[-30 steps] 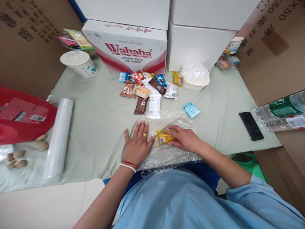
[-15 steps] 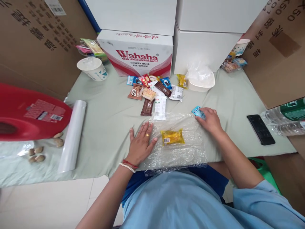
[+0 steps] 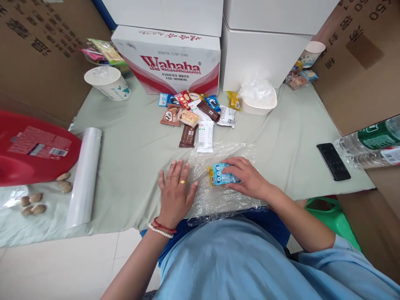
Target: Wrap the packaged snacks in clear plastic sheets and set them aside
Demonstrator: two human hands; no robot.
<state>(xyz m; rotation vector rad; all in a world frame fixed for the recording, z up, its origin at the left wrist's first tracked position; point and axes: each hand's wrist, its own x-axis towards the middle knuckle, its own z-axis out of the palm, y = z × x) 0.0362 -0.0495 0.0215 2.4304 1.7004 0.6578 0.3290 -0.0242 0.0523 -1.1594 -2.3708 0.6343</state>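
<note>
A sheet of clear plastic film (image 3: 228,202) lies crinkled at the table's front edge. On it is a yellow snack packet (image 3: 211,176), mostly covered by a blue snack packet (image 3: 220,173). My right hand (image 3: 246,177) grips the blue packet from its right side, fingers curled over the top. Whether the blue packet rests fully on the yellow one I cannot tell. My left hand (image 3: 176,187) lies flat with fingers spread, at the left edge of the film. Beyond the film sit several wrapped snacks, among them a white packet (image 3: 205,136) and a brown packet (image 3: 187,136).
At left are a roll of film (image 3: 84,179), a red container (image 3: 37,150) and several walnuts (image 3: 39,209). Boxes (image 3: 175,62) wall off the back, with a white bowl (image 3: 258,104) and a paper cup (image 3: 108,83) before them. A phone (image 3: 333,161) and bottles (image 3: 375,137) lie right.
My right hand has carried the blue snack packet leftward from beside the film onto the yellow packet. My left hand stays flat at the film's left edge. The view has shifted slightly.
</note>
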